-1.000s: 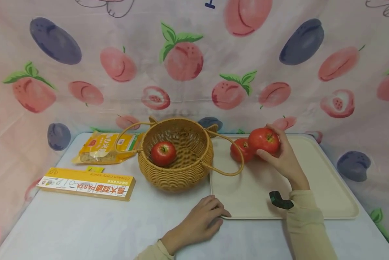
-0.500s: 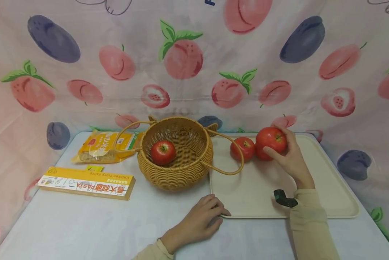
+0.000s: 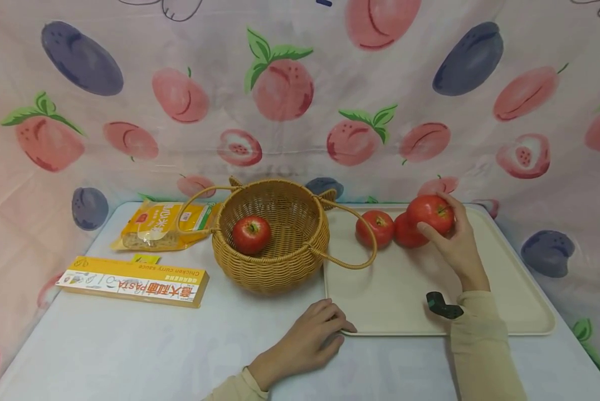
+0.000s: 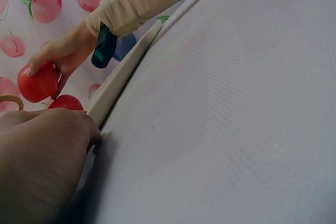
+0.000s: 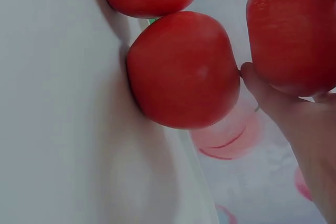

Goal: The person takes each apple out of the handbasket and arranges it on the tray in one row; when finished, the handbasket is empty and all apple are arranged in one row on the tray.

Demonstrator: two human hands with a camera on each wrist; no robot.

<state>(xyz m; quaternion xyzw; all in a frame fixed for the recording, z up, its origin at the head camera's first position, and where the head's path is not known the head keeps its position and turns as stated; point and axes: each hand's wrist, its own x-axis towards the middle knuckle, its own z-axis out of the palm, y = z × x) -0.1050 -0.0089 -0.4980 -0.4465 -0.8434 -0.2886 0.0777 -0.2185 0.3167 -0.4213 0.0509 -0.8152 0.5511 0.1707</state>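
Observation:
My right hand (image 3: pixel 461 245) grips a red apple (image 3: pixel 431 214) between thumb and fingers, raised over the beige tray (image 3: pixel 510 289). In the right wrist view this held apple (image 5: pixel 294 35) is apart from the two others. Those are a left apple (image 3: pixel 375 228) and a middle apple (image 3: pixel 406 233), touching side by side at the tray's back left; the held one partly covers the middle one. Near the tray's front left corner rests my left hand (image 3: pixel 305 342), fingertips at the rim, thumb apart from it. One more apple (image 3: pixel 252 235) lies inside the wicker basket (image 3: pixel 269 275).
Left of the basket lie a yellow food packet (image 3: pixel 166 228) and, in front of it, a long pasta box (image 3: pixel 134 283). A small yellow sachet (image 3: pixel 146 259) sits between them. The basket's right handle (image 3: pixel 347 267) reaches over the tray. Behind hangs a fruit-print cloth (image 3: pixel 289 150).
My right hand has moved to the right with its apple, so the middle apple behind it now shows. The left hand, the basket and the tray stay where they were.

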